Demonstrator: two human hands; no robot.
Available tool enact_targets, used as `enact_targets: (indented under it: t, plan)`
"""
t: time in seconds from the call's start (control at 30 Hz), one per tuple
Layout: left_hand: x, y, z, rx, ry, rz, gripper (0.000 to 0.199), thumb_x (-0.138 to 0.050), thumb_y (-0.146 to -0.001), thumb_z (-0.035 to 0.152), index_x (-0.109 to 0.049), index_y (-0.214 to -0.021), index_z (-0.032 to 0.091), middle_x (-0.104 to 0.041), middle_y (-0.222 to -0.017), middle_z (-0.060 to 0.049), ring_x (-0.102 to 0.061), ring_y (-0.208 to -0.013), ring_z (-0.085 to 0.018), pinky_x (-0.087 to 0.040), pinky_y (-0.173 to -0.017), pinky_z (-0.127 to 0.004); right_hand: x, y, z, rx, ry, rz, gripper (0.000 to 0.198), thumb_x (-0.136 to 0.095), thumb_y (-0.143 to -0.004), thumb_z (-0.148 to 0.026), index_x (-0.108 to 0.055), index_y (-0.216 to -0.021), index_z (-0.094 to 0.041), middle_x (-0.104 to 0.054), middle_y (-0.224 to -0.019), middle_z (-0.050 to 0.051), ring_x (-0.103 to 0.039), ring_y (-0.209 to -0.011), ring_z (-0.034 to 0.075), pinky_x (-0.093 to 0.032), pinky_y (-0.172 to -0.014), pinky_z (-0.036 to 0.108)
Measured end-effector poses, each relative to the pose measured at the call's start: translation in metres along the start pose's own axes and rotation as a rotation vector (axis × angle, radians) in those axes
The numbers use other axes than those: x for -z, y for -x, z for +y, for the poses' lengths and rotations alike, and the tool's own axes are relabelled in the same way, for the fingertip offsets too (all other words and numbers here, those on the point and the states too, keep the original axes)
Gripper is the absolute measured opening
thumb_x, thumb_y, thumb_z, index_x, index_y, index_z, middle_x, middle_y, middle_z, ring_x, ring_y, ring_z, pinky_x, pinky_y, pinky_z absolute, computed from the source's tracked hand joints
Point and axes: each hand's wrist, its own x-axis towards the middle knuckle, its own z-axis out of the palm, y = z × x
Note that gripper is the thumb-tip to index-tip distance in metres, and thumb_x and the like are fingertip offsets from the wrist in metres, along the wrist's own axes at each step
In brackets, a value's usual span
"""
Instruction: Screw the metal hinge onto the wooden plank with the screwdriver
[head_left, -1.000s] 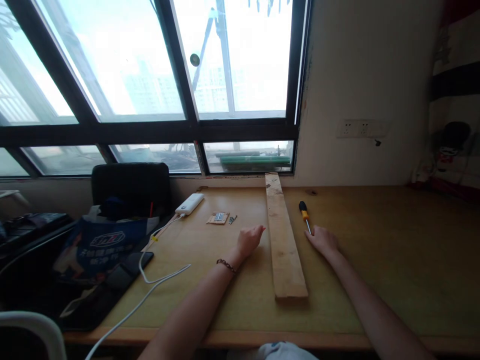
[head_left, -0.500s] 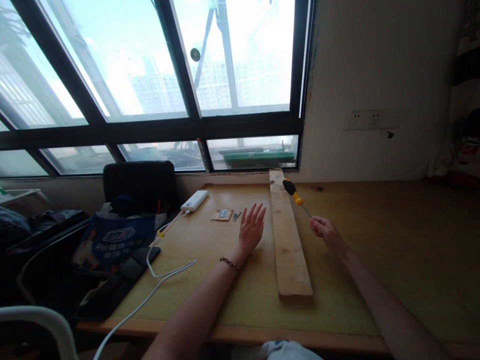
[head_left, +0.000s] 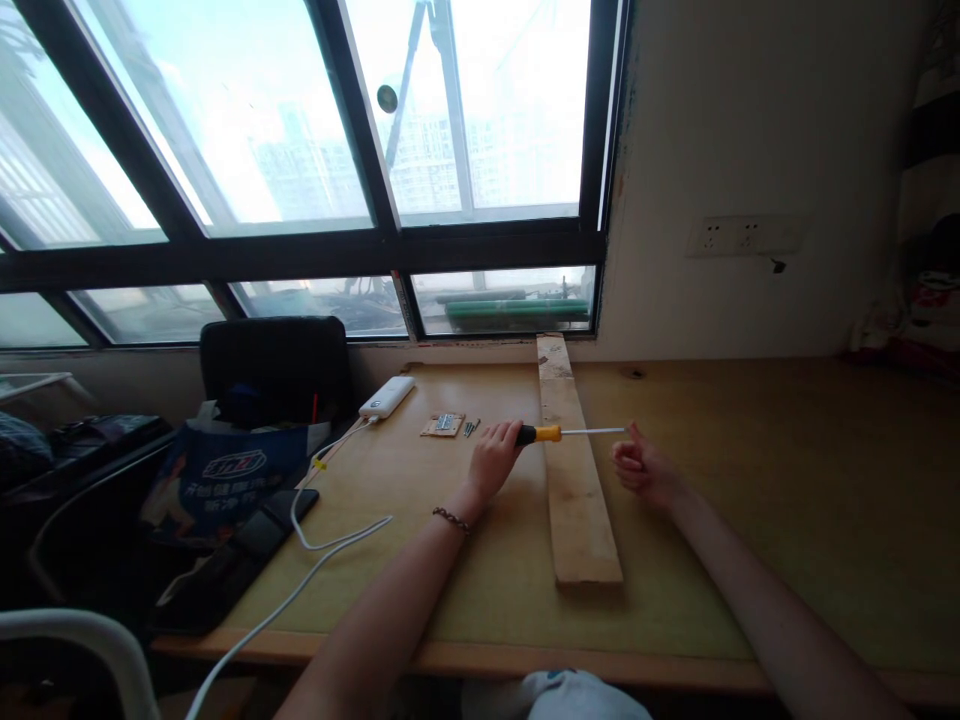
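A screwdriver [head_left: 548, 433] with a black and yellow handle lies level in the air across the wooden plank [head_left: 577, 500]. My left hand [head_left: 495, 458] is closed around the end of its handle, left of the plank. At the other end, my right hand [head_left: 643, 468] has its fingers curled, with the shaft's tip at its thumb and forefinger. The plank rests lengthwise on the table, reaching back toward the window. Left of it lie several screws [head_left: 471, 428] beside a small flat wooden piece [head_left: 442, 426] with metal parts on top.
A white power bank [head_left: 387, 398] with a white cable [head_left: 304, 580] sits on the table's [head_left: 750, 560] left side. Beyond that edge are a black chair [head_left: 274, 370] and a blue bag [head_left: 225, 480]. The window [head_left: 480, 235] and wall stand behind the table.
The screwdriver has swung from upright-tilted to level, its handle coming left. My left hand, open before, has closed on the handle. My right hand stays by the tip.
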Motion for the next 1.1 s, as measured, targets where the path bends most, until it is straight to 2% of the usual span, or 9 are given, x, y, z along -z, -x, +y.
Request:
enact_targets:
  t: [0.1,0.2,0.27,0.4,0.53,0.7,1.1]
  plan:
    - [0.002,0.001,0.002,0.213,0.072,-0.040,0.038,-0.043,-0.082,0.045,-0.052,-0.104,0.015,-0.063,-0.089,-0.009,-0.058,-0.078,-0.017,-0.043,-0.067,-0.026,0.009,-0.005,0.001,0.051,-0.110,0.135,0.049,-0.045,-0.078,-0.057,-0.058,-0.059,-0.014,-0.018,-0.039,-0.010,-0.006,-0.033,0.002,-0.005,-0.032,0.016]
    - [0.008,0.000,0.002,0.413,0.036,-0.167,0.044,-0.033,-0.084,0.052,-0.058,-0.089,0.016,-0.063,-0.073,-0.007,-0.058,-0.065,-0.016,-0.039,-0.058,-0.024,0.013,-0.009,0.005,0.052,-0.122,0.206,0.046,-0.049,-0.078,-0.055,-0.058,-0.057,-0.014,-0.020,-0.037,-0.010,-0.008,-0.031,0.002,-0.005,-0.031,0.016]
    - [0.012,-0.002,0.000,0.524,-0.041,-0.241,0.051,-0.027,-0.084,0.054,-0.061,-0.082,0.016,-0.063,-0.070,-0.007,-0.059,-0.066,-0.017,-0.038,-0.057,-0.024,0.013,-0.010,0.008,0.058,-0.117,0.236,0.044,-0.052,-0.076,-0.053,-0.057,-0.056,-0.014,-0.021,-0.036,-0.010,-0.010,-0.031,0.002,-0.006,-0.031,0.016]
    - [0.015,-0.007,-0.008,0.669,-0.176,-0.370,0.056,-0.027,-0.081,0.057,-0.064,-0.086,0.015,-0.065,-0.080,-0.011,-0.061,-0.075,-0.021,-0.040,-0.061,-0.027,0.013,-0.011,0.009,0.079,-0.055,0.285,0.041,-0.054,-0.074,-0.052,-0.056,-0.056,-0.015,-0.021,-0.036,-0.010,-0.012,-0.030,0.002,-0.008,-0.031,0.017]
    - [0.015,-0.010,-0.016,0.702,-0.236,-0.480,0.056,-0.031,-0.078,0.057,-0.066,-0.088,0.014,-0.065,-0.087,-0.014,-0.061,-0.081,-0.024,-0.043,-0.065,-0.030,0.015,-0.012,0.011,0.106,0.023,0.300,0.040,-0.054,-0.073,-0.052,-0.053,-0.056,-0.016,-0.021,-0.036,-0.010,-0.014,-0.030,0.003,-0.009,-0.031,0.017]
    - [0.016,-0.011,-0.022,0.715,-0.258,-0.556,0.053,-0.037,-0.075,0.056,-0.066,-0.089,0.014,-0.066,-0.090,-0.014,-0.061,-0.084,-0.026,-0.045,-0.067,-0.031,0.016,-0.013,0.013,0.106,0.039,0.298,0.037,-0.056,-0.073,-0.050,-0.053,-0.058,-0.016,-0.021,-0.036,-0.011,-0.014,-0.029,0.002,-0.008,-0.031,0.017]
    - [0.019,-0.012,-0.032,0.768,-0.239,-0.614,0.052,-0.040,-0.073,0.055,-0.065,-0.092,0.013,-0.065,-0.092,-0.016,-0.061,-0.088,-0.028,-0.046,-0.068,-0.034,0.016,-0.014,0.015,0.111,0.055,0.315,0.034,-0.059,-0.071,-0.046,-0.053,-0.058,-0.015,-0.023,-0.036,-0.011,-0.016,-0.029,0.002,-0.009,-0.031,0.016]
